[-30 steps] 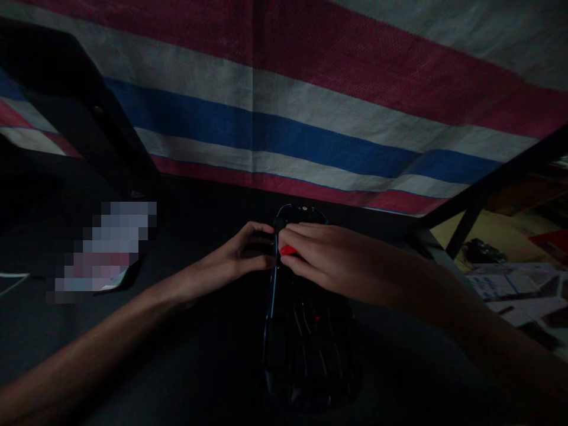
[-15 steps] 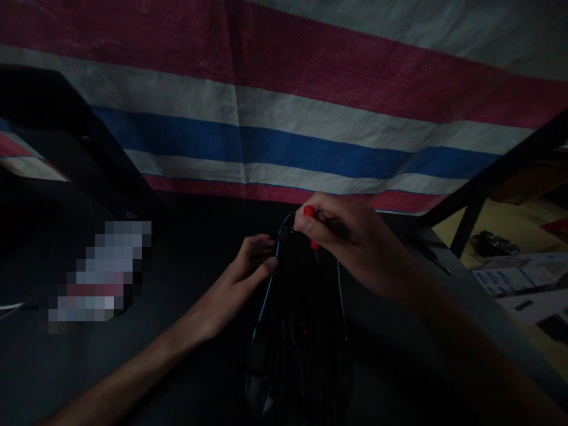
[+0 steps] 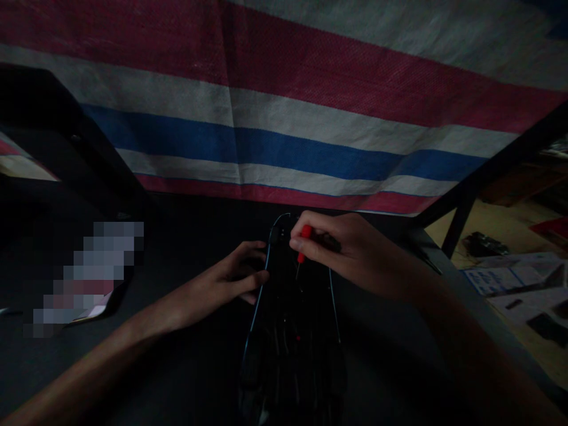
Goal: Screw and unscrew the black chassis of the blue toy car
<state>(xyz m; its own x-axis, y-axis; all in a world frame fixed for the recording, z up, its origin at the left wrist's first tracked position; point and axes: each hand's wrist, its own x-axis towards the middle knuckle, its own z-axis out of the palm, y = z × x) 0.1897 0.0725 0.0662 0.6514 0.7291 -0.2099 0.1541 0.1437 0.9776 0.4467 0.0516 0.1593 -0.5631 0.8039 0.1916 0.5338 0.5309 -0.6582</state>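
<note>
The view is very dim, and the table (image 3: 381,331) sinks into near-black shadow around its middle. Weak light reaches the striped sheet (image 3: 284,142). Pixel blocks mask a patch at left, and fine detail is hard to make out.

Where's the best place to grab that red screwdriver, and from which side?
Probably by its red handle, from above and the right, as the right hand does: the handle is thicker than the thin shaft, which slants down over the dark object.
</note>
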